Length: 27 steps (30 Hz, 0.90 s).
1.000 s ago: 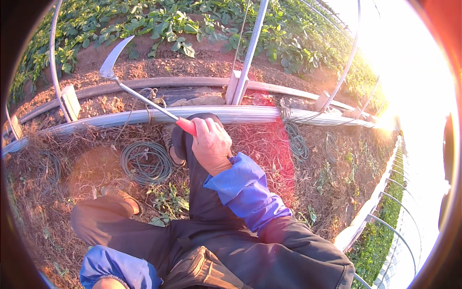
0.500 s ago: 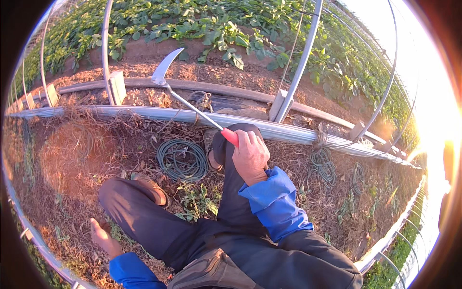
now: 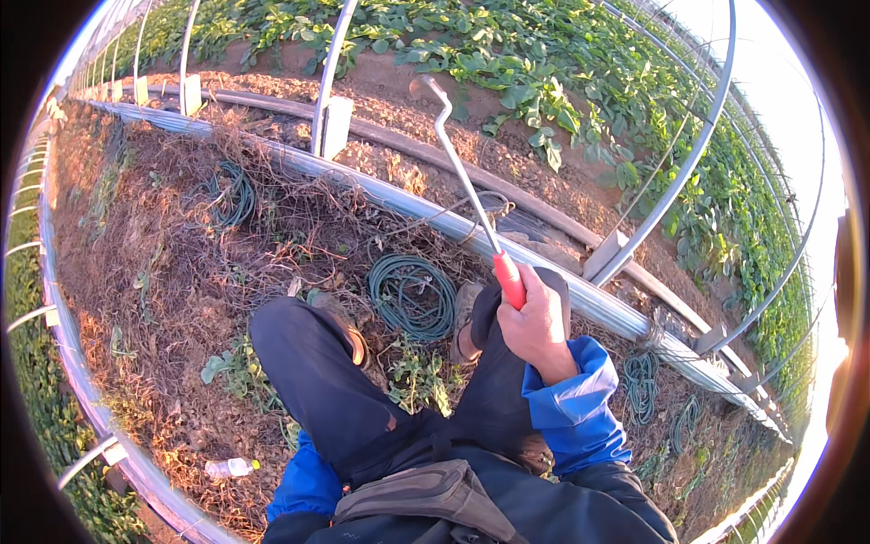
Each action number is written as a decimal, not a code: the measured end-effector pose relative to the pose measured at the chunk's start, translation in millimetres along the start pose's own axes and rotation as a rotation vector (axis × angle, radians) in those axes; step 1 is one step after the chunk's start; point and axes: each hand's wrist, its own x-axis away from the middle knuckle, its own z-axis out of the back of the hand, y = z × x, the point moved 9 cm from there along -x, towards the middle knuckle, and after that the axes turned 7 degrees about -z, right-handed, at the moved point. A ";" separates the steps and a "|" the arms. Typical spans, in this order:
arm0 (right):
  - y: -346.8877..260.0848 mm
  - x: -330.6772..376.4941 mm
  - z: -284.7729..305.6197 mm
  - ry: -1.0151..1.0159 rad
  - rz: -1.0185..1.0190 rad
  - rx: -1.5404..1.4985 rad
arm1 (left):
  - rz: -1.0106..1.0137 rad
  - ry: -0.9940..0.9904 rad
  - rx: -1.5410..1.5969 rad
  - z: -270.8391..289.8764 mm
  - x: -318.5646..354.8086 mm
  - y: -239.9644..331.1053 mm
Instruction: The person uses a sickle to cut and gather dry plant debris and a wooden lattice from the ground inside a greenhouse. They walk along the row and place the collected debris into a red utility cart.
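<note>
Since 0.5 s ago the view swings left: right hand (image 3: 536, 319) w/ the hoe (image 3: 464, 181) now sits centre-right instead of mid-frame, and the tool stands steeper, its head up near top centre rather than upper left. Left hand, seen at lower left before, is out of view now; only a blue sleeve (image 3: 304, 480) shows at bottom centre-left.

Right grip: closed round the red handle (image 3: 509, 279) of the hoe, thumb side up. Metal shaft runs from the fist up & left to a small bent blade at top centre, held in the air over the soil bed. Left grip: not in frame.

Green hose coil (image 3: 412, 295) lies on dry ground just left of the red handle, beside the brown shoe (image 3: 464, 319). Dark-trousered legs fill bottom centre. Long galvanised pipe (image 3: 390, 201) crosses upper left to right edge; hoop poles (image 3: 331, 77) rise from it. Leafy green plants (image 3: 562, 82) across the top & right. Clear plastic bottle (image 3: 228, 468) lies lower left. Second hose coil (image 3: 227, 195) sits upper left.
</note>
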 end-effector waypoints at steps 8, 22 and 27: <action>9.2 -94.7 -139.5 -0.461 -0.216 -0.210 | 0.197 0.096 -0.154 28.1 16.9 -9.6; 68.3 -156.4 -243.3 -0.953 -0.775 -0.318 | 0.709 0.100 -0.273 27.0 79.3 32.4; 74.8 -127.9 -270.0 -1.001 -0.927 -0.315 | 0.825 0.086 -0.254 29.7 165.3 55.2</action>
